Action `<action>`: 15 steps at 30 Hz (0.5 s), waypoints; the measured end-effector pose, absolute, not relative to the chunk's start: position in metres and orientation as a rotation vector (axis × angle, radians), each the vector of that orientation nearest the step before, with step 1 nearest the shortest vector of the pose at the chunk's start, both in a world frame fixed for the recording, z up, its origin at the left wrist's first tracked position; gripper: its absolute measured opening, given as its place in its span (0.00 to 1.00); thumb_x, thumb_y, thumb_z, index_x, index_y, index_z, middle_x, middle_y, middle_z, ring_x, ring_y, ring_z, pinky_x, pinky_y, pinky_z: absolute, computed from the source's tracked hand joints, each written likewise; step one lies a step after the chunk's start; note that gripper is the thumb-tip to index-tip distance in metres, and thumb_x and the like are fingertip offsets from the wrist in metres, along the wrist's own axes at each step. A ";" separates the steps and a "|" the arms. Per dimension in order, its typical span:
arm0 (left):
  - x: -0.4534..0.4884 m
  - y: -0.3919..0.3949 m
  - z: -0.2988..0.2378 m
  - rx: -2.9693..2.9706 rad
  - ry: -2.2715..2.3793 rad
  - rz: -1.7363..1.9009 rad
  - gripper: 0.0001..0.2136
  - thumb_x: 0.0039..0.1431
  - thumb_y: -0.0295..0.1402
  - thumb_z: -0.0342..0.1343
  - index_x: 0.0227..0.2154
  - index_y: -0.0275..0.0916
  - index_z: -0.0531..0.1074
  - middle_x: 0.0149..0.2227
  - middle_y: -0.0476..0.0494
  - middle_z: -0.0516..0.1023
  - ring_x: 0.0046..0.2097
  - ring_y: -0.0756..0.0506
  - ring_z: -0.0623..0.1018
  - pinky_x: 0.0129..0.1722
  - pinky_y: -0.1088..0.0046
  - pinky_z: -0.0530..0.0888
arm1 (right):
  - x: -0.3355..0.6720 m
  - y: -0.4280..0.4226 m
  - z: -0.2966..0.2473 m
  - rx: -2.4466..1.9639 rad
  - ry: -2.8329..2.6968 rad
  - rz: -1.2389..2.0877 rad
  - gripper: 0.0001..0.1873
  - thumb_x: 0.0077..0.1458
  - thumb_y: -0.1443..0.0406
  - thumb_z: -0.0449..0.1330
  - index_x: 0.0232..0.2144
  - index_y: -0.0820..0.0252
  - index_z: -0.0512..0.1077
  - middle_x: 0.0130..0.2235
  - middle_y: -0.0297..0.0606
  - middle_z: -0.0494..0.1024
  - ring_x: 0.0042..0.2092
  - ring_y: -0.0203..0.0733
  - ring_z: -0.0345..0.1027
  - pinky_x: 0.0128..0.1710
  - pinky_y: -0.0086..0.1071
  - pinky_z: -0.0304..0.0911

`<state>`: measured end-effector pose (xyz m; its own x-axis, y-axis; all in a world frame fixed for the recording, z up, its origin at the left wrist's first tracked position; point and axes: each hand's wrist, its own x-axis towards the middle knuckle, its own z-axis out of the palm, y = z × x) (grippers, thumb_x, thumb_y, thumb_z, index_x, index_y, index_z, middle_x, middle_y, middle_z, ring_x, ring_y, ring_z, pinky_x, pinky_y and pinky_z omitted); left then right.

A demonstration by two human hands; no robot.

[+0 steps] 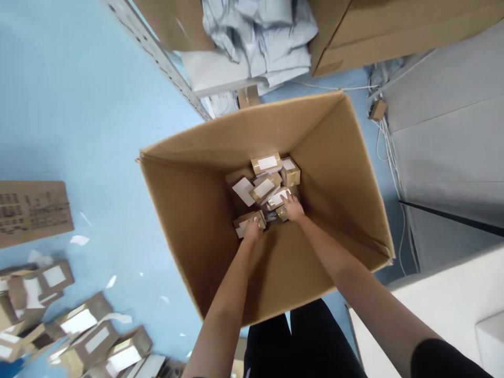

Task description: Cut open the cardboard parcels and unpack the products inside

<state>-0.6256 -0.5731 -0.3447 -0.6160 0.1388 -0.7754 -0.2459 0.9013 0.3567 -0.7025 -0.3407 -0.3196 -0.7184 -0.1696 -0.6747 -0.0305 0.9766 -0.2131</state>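
Both my arms reach down into a large open cardboard box (189,210). At its bottom, my left hand (253,229) grips a small cardboard box (241,226) with a white label, near the left wall. To the right, the fingers of my right hand (293,207) are curled over another small labelled box (277,198); my thumb is partly hidden. Several more small parcels lie around them, among them a tilted box (263,188) in the middle, one (266,163) against the far wall and one (290,173) at the right. A white label (243,190) shows at the left.
A shelf holding grey plastic bags (263,37) and large cartons (386,31) stands beyond the box. Piled parcels (94,336) and paper scraps lie on the blue floor (98,131) at left. White cables (389,152) run along the right; a white surface (444,299) is at lower right.
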 end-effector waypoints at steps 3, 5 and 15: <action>-0.641 -0.566 -0.399 -0.061 2.178 0.612 0.29 0.60 0.29 0.63 0.65 0.38 0.70 0.72 0.31 0.63 0.69 0.34 0.69 0.67 0.60 0.66 | -0.710 -0.356 -0.362 -0.180 2.359 -0.233 0.34 0.68 0.64 0.55 0.74 0.58 0.58 0.78 0.48 0.48 0.74 0.60 0.49 0.68 0.49 0.57; -0.650 -0.560 -0.430 -0.085 2.182 0.667 0.29 0.60 0.29 0.63 0.65 0.38 0.71 0.71 0.30 0.64 0.68 0.34 0.70 0.67 0.61 0.66 | -0.716 -0.363 -0.389 -0.219 2.360 -0.233 0.35 0.67 0.65 0.55 0.74 0.57 0.58 0.78 0.47 0.49 0.74 0.59 0.49 0.67 0.49 0.58; -0.685 -0.558 -0.544 -0.513 2.117 0.873 0.34 0.52 0.32 0.70 0.64 0.41 0.71 0.75 0.32 0.58 0.69 0.32 0.70 0.66 0.62 0.68 | -0.773 -0.346 -0.508 -0.099 2.356 -0.243 0.44 0.60 0.69 0.60 0.76 0.61 0.52 0.77 0.52 0.48 0.73 0.61 0.53 0.69 0.48 0.55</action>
<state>-0.6853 -0.5578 -0.5436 -0.6187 -0.0699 -0.7825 -0.6011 0.6835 0.4141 -0.7726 -0.3456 -0.5080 -0.7141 -0.1428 -0.6853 0.0003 0.9789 -0.2043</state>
